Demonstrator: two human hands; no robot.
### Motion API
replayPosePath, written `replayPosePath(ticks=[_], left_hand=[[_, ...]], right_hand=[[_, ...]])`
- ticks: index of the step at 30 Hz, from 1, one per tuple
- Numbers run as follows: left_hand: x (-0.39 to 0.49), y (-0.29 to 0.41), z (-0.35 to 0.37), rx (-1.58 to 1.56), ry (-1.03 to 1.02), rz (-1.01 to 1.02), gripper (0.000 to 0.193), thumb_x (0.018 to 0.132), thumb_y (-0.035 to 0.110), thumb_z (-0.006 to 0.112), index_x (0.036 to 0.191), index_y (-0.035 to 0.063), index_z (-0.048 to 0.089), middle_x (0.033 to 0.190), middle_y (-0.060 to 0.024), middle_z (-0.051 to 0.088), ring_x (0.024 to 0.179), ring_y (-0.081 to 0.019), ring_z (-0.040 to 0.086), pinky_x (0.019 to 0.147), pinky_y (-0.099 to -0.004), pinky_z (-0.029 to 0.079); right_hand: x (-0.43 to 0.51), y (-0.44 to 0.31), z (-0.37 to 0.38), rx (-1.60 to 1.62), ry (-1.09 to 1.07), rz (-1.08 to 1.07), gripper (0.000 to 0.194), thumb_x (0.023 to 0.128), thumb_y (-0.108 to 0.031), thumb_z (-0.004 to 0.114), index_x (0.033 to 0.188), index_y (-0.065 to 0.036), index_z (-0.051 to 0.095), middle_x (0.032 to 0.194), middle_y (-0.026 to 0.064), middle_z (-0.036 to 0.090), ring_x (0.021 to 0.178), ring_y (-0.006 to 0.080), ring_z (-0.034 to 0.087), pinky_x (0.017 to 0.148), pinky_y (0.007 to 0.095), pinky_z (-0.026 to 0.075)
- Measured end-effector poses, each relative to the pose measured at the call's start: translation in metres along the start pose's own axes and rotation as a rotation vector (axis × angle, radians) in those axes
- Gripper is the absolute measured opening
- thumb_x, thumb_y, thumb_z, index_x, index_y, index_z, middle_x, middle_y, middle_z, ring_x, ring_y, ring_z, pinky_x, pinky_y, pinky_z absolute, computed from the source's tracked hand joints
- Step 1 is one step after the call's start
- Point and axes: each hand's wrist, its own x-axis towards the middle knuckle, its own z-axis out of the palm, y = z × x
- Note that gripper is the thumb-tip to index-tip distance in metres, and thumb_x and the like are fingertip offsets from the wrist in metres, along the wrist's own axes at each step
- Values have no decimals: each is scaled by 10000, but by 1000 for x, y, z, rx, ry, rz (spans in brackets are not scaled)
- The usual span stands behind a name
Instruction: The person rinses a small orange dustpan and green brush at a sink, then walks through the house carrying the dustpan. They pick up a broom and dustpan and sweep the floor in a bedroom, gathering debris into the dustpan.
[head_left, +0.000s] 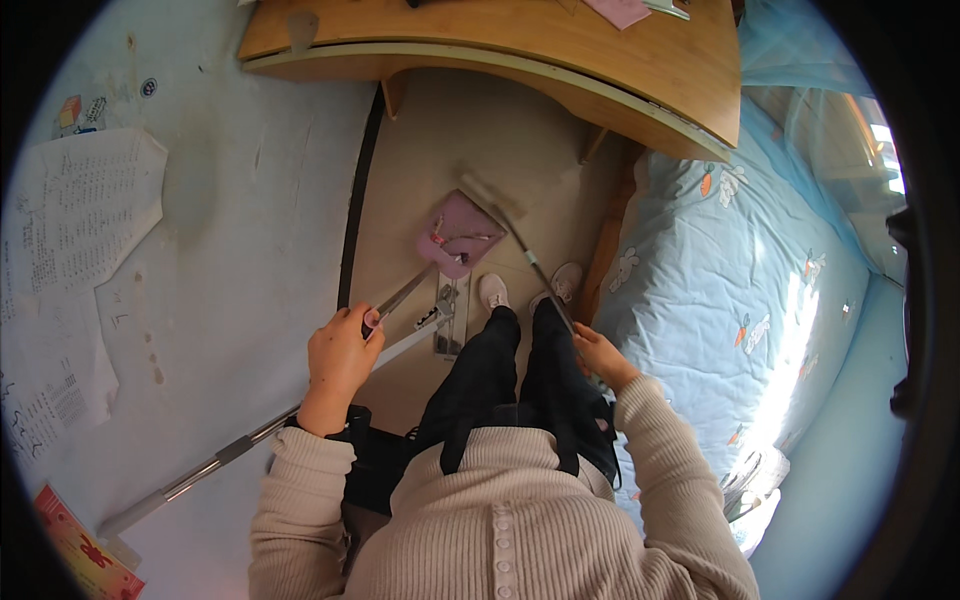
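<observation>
My left hand is closed around the handle of a pink dustpan, whose pan lies on the tiled floor with bits of litter in it, one of them red. My right hand grips the long thin handle of a broom. The blurred broom head is just beyond the dustpan's front edge, towards the desk. Whether the broom head touches the pan, I cannot tell.
A wooden desk stands ahead. To the right is a bed with a blue rabbit-print quilt. A mop's metal pole leans at the left, its flat head near my feet. Papers hang on the left wall.
</observation>
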Motion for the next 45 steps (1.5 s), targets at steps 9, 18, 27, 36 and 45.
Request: replayPosePath(ticks=[9,18,27,36,45], left_hand=[[-2,1,2,-18,-29,-39,160,793,205,628,891,80,610,802,-83,642,722,-293,628,644,-366,496],[-4,-4,-1,-20,-30,-37,176,790,227,623,894,86,615,814,-92,647,744,-293,629,648,-379,495],[-7,-18,-10,-28,7,11,168,786,233,617,896,106,619,776,-112,640,706,-323,627,617,-418,491],[-3,-30,0,-5,-28,8,164,781,228,616,887,102,614,802,-100,650,741,-315,630,631,-410,492],[6,-21,-4,5,-22,17,150,783,212,622,877,97,599,784,-102,636,710,-325,619,619,-411,488]], right_hand=[[-10,-42,-6,-181,162,-146,491,954,-207,440,1413,-63,342,714,43,559,481,146,469,446,292,393],[-42,-8,-20,-234,-75,-50,504,945,-262,455,1385,-32,370,703,53,560,494,119,485,457,240,403],[-109,16,-99,-1159,334,-99,435,802,-238,527,1221,-124,500,946,228,642,908,415,600,799,494,468],[-93,22,-154,-1375,508,59,375,874,-206,536,1247,-229,501,898,155,659,858,335,639,720,448,501],[-76,11,-157,-1558,670,-76,267,886,-95,422,1126,-171,511,789,128,639,747,314,654,621,406,511]])
